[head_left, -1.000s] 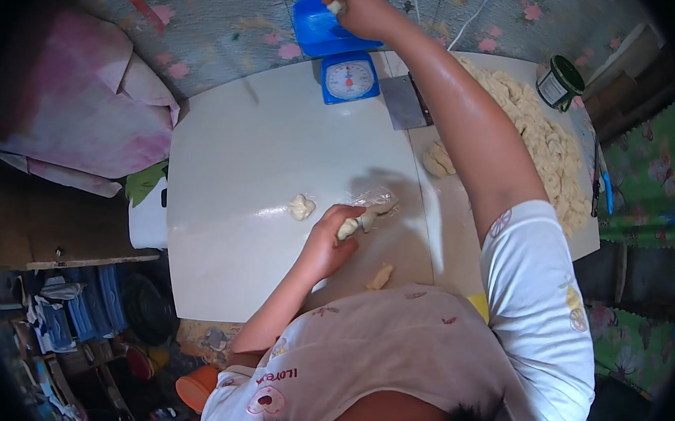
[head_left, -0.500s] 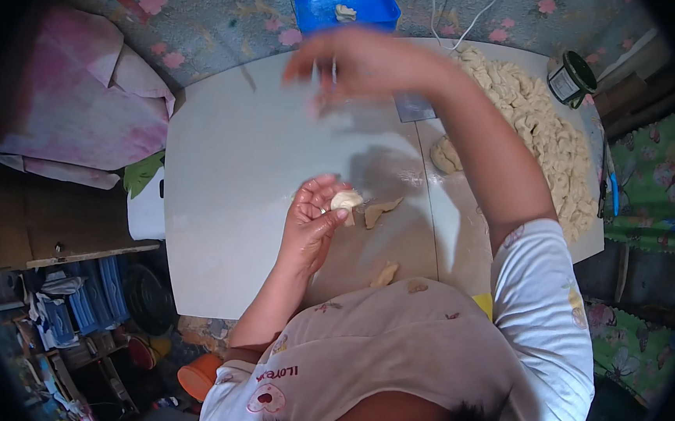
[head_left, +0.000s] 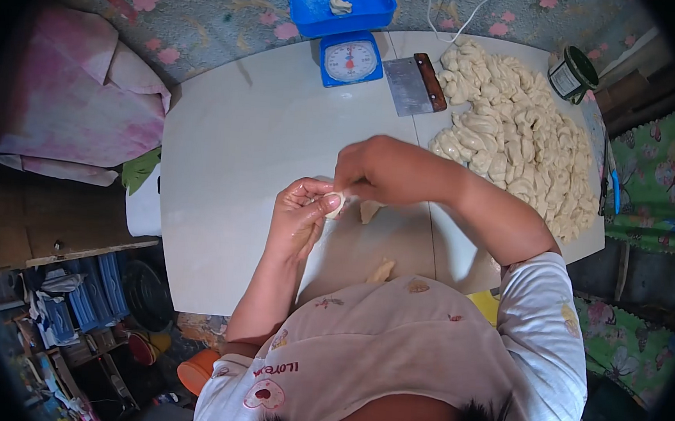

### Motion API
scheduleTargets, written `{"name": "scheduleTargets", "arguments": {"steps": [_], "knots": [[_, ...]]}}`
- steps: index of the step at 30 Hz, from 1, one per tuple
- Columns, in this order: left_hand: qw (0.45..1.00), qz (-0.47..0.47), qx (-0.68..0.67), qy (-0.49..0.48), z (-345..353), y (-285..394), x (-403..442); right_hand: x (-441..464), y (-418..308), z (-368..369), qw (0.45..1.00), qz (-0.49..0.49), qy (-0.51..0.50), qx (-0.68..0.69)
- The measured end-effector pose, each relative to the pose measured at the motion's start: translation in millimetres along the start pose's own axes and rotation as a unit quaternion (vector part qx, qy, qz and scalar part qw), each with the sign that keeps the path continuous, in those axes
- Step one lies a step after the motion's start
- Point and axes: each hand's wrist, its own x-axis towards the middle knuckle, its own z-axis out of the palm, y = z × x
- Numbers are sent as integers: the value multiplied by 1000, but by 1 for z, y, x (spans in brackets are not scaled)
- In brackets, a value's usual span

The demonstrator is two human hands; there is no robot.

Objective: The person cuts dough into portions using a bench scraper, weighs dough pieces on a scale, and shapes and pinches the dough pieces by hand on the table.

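A small piece of pale dough (head_left: 337,204) is pinched between the thumb and fingers of my left hand (head_left: 298,214), above the table. My right hand (head_left: 387,172) comes across from the right, its bent fingers closed at the upper edge of that same piece; its fingertips are partly hidden. Beneath the right hand, a flat dough scrap (head_left: 369,210) lies on the table, and another scrap (head_left: 381,271) rests near my shirt. A big heap of dough pieces (head_left: 527,134) covers the table's right side.
At the back, a blue dial scale (head_left: 351,61) carries a blue tray (head_left: 305,22) with a dough lump (head_left: 340,6) in it. A dough scraper (head_left: 413,87) with a brown handle lies beside it. A dark green tub (head_left: 572,75) stands at the back right corner.
My right hand has come down from near the scale to the dough piece in my left hand. The scale and scraper are now uncovered. My left hand has shifted slightly left.
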Motion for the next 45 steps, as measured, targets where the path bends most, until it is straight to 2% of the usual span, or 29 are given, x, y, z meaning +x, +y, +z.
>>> {"name": "scheduleTargets", "arguments": {"steps": [1, 4, 5, 7, 9, 10, 12, 22, 25, 27, 28, 30, 31, 33, 37, 38, 39, 45], "knots": [[1000, -7, 0, 5, 1, 4, 0, 3, 3, -5, 1000, -1, 0, -1], [998, 35, -2, 46, 4, 16, 0, 23, 10, -28, 979, 28, 195, -51], [999, 47, -3, 21, -3, 20, 2, 35, 13, -38, 957, 51, 276, -76], [999, 43, 15, 6, -6, 16, -2, 58, 20, -74, 900, 166, 402, 29], [999, 11, 51, -6, -9, 9, -8, 74, 37, -107, 885, 65, 450, -102], [999, 11, 52, -6, -10, 5, -9, 84, 44, -116, 884, 64, 451, -101], [1000, -5, 9, -5, -12, -3, -10, 109, 59, -121, 893, 55, 402, -194], [1000, -8, -7, 11, -17, -5, -16, 139, 93, -133, 886, 70, 413, -200], [1000, -3, -1, 0, -18, -9, -14, 141, 83, -140, 889, 128, 370, -238], [1000, -8, -10, -16, -20, -13, -13, 142, 71, -143, 883, 236, 278, -296], [999, -12, -19, -31, -21, -15, -14, 144, 65, -143, 883, 236, 279, -296], [1000, -16, -10, -25, -17, -13, -15, 150, 55, -142, 875, 288, 122, -368], [1000, -21, -1, -18, -16, -13, -15, 158, 62, -142, 875, 288, 123, -368], [1000, -23, 10, -6, -16, -12, -15, 173, 73, -139, 888, 273, 56, -367], [999, -24, 27, 21, -19, -10, -16, 182, 95, -132, 897, 247, 56, -363], [999, -23, 27, 22, -20, -10, -16, 188, 101, -133, 891, 254, 24, -375], [999, -21, 23, 22, -20, -11, -16, 190, 98, -133, 884, 261, -8, -387], [999, -30, 21, 27, -18, -11, -16, 181, 73, -130, 880, 246, -19, -406]]}}
